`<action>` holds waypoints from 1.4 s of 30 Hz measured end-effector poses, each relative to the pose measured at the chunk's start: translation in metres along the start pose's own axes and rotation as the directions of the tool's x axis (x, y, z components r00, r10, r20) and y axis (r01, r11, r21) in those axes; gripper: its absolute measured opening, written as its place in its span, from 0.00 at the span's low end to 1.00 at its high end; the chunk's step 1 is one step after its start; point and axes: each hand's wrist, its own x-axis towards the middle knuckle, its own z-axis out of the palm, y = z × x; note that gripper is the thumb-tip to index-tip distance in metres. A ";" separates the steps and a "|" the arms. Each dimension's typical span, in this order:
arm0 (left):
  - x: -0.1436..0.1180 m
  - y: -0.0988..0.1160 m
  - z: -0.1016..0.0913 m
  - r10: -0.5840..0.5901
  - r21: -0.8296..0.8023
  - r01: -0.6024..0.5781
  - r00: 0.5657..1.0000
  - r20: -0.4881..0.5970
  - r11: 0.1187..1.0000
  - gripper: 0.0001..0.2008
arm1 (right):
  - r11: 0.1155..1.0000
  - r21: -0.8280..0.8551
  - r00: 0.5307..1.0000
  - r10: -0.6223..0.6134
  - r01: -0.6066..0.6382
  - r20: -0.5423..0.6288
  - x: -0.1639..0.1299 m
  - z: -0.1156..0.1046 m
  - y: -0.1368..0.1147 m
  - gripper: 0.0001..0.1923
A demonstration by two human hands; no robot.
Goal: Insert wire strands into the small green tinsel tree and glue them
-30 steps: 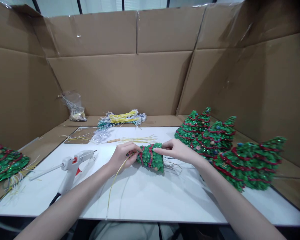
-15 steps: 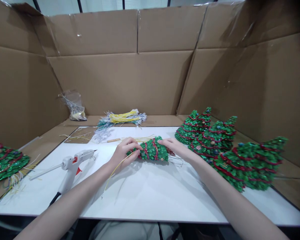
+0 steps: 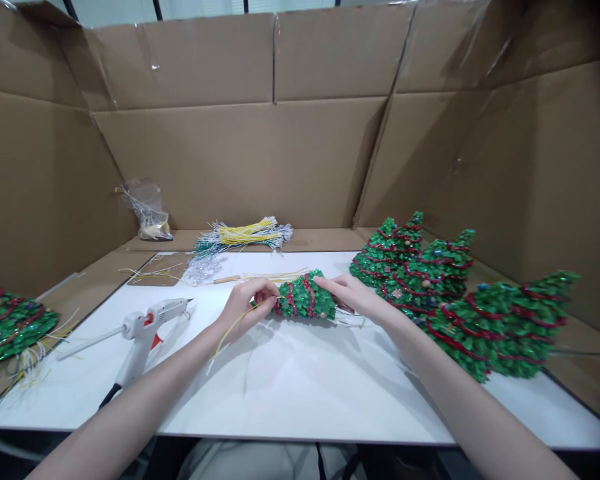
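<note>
A small green sequin tree (image 3: 305,297) with red garland lies on its side, held above the white table (image 3: 290,393) between both hands. My left hand (image 3: 247,301) pinches its tip end together with a yellow wire (image 3: 225,333) that trails down toward me. My right hand (image 3: 353,297) grips the tree's base end, where thin wires stick out.
A white glue gun (image 3: 145,327) lies left of my hands. Three finished green trees (image 3: 420,273) lie at the right, another tree (image 3: 10,323) at far left. Bundles of yellow and silver wires (image 3: 245,237) and a plastic bag (image 3: 147,213) sit at the back. Cardboard walls (image 3: 260,153) surround the table.
The tree has been turned and lifted slightly away from me, now lying more level. My left hand shifted along its tip; the yellow wire's free end rose off the table edge.
</note>
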 end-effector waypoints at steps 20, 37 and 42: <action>0.000 -0.001 -0.001 -0.005 -0.021 0.005 1.000 -0.004 1.000 0.06 | 0.980 0.192 0.982 0.005 -0.042 0.190 0.003 -0.007 0.000 0.30; 0.007 0.000 -0.014 -0.120 -0.093 0.134 0.982 0.144 0.987 0.07 | 0.897 0.430 0.982 0.020 -0.100 0.186 0.007 0.029 -0.007 0.26; 0.012 0.001 -0.020 -0.206 -0.106 0.226 0.963 0.176 0.968 0.07 | 0.881 0.455 0.970 0.017 -0.130 0.243 0.014 0.033 -0.009 0.20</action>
